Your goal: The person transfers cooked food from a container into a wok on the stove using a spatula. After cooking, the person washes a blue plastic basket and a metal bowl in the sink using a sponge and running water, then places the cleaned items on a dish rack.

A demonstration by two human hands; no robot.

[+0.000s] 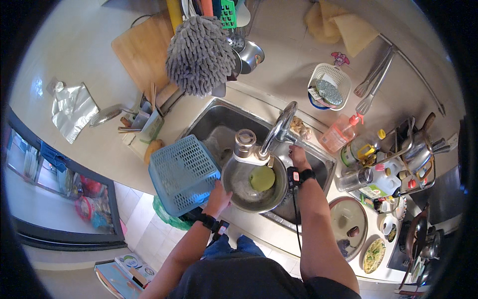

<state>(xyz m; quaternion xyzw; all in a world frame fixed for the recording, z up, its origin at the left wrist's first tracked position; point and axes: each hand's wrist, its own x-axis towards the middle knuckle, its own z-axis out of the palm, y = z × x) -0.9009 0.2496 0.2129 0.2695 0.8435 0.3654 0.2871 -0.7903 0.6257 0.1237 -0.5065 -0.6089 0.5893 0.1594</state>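
A round stainless steel pot (239,200) sits over the sink's divider, with water and a rounded yellow-green item (262,178) in it. My left hand (218,200) grips the pot's left rim, its fingers partly hidden between pot and basket. Above the pot curves a chrome faucet (278,123) fitted with a water filter (245,142). My right hand (298,157) is beside the faucet's base, close to its lever; whether the fingers close on it is unclear. A blue plastic basket (183,168) stands left of the pot, across the sink's front edge.
The double steel sink (231,114) lies under the pot. Ginger and garlic (300,128), a pink pump bottle (338,134) and several bottles stand to the right. A glass lid (348,224) and a plate of food (374,256) lie nearer. A grey duster (199,56) hangs above.
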